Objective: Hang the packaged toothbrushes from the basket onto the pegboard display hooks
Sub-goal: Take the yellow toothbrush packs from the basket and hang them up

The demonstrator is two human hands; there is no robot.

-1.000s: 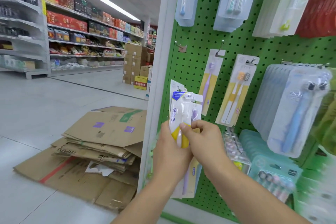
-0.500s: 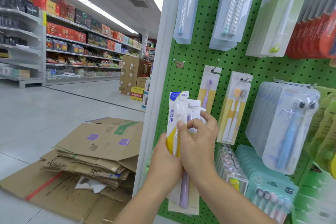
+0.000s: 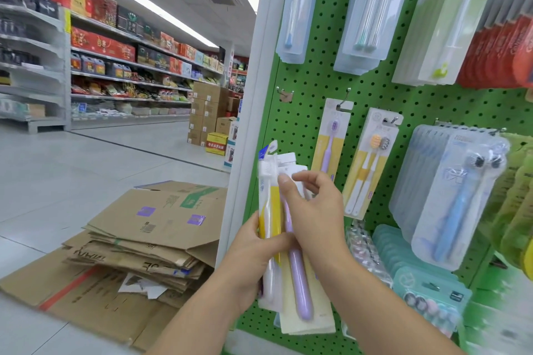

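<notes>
My left hand (image 3: 253, 251) grips a stack of packaged toothbrushes (image 3: 271, 210) upright in front of the green pegboard (image 3: 314, 86); a yellow-backed pack faces front, a purple toothbrush pack (image 3: 300, 291) sits behind it. My right hand (image 3: 314, 207) pinches the white card tops of the packs near their hang holes. An empty hook (image 3: 284, 92) juts out at the board's upper left. A purple toothbrush pack (image 3: 330, 141) and a yellow twin pack (image 3: 372, 164) hang on hooks just right of it. The basket is out of view.
Clear and blue toothbrush packs (image 3: 458, 193) crowd the hooks to the right and above. A white shelf post (image 3: 253, 95) borders the board's left side. Flattened cardboard boxes (image 3: 138, 239) lie on the floor to the left, with store shelves (image 3: 101, 66) across the aisle.
Both hands have risen with the stack toward the board. My right hand has slid from the packs' middle up to their card tops, fingers spreading them.
</notes>
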